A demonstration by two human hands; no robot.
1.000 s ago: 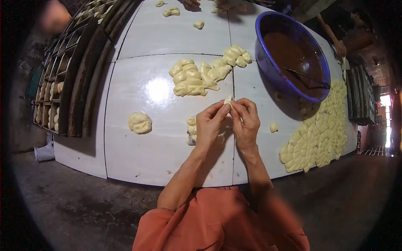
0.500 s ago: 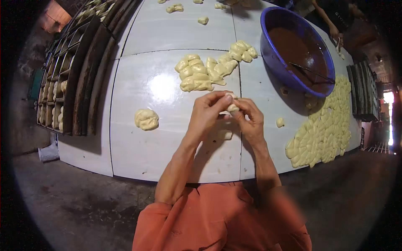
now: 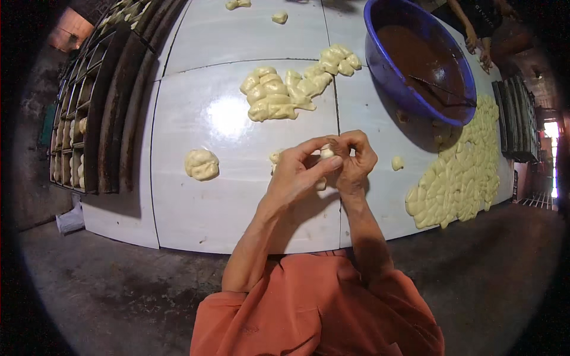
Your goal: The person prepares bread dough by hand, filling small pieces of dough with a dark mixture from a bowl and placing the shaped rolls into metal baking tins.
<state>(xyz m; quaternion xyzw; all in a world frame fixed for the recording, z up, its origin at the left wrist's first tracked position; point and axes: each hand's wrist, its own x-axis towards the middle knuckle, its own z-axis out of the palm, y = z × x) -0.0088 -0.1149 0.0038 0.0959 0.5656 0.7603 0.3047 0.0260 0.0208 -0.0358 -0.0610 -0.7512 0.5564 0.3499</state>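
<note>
A small pale dough piece point(image 3: 326, 152) is pinched between the thumb and fingers of my left hand point(image 3: 297, 172), above the white table. My right hand point(image 3: 356, 166) is curled closed at the dough's right side, its fingertips at the edge; the fingers partly hide their grip. Beneath the hands lies another bit of dough point(image 3: 321, 184). One more dough lump point(image 3: 275, 158) shows just behind my left hand, partly covered by it. Farther left rests a rounded dough lump point(image 3: 202, 164). Beyond my hands is a cluster of yellowish dough portions point(image 3: 267, 95).
A blue basin point(image 3: 371, 44) of brown paste stands at the far right, with a dark stick-like tool point(image 3: 439, 88) in it. Many dough portions point(image 3: 457, 178) cover the table's right side. Divided metal trays point(image 3: 89, 113) stand at left. Another person's hand point(image 3: 472, 41) is at upper right.
My hands have come slightly nearer to me, with the right hand's fingers now curled tighter. A dough lump behind my left hand has come into sight. The whole view has shifted a little.
</note>
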